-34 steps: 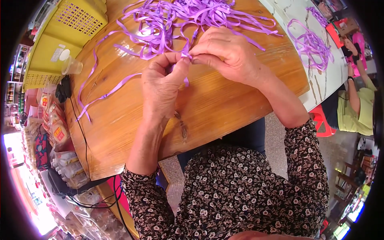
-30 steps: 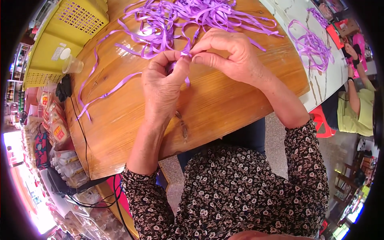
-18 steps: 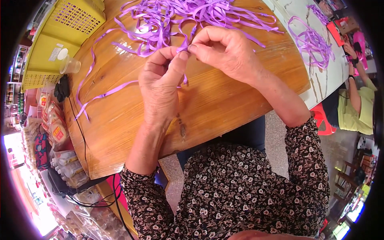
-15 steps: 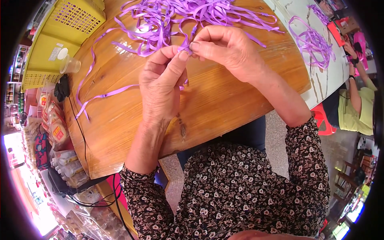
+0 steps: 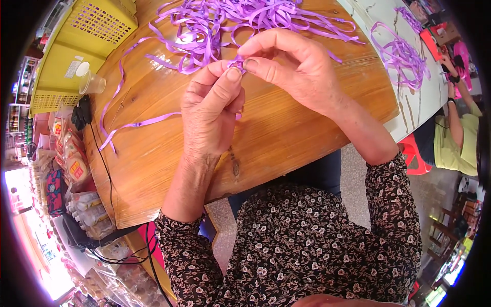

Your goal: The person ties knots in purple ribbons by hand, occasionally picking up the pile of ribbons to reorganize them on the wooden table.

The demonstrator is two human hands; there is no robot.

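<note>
Between the thumb and index finger of my left hand (image 5: 212, 102) a purple ribbon (image 5: 237, 64) is pinched, bunched into a small loop or knot. My right hand (image 5: 294, 66) meets it from the right; its thumb tip touches the bunched part and its index finger arches above. Whether the right fingertips grip the ribbon is hard to make out. A loose length of ribbon (image 5: 153, 121) trails from behind my left hand to the left across the wood. Just beyond both hands lies a tangled heap of purple ribbons (image 5: 204, 36).
The wooden table (image 5: 286, 138) has a yellow basket (image 5: 59, 61) and a clear plastic cup (image 5: 94, 84) at its left edge. A black cable (image 5: 105, 169) runs down that side. More purple ribbon (image 5: 404, 56) lies on a white marbled table (image 5: 409, 110). Another person (image 5: 455, 133) is at far right.
My right index finger has lifted off and arched upward, while the right thumb stays by the ribbon. The pinched ribbon now looks more tightly bunched. My left hand keeps nearly the same place.
</note>
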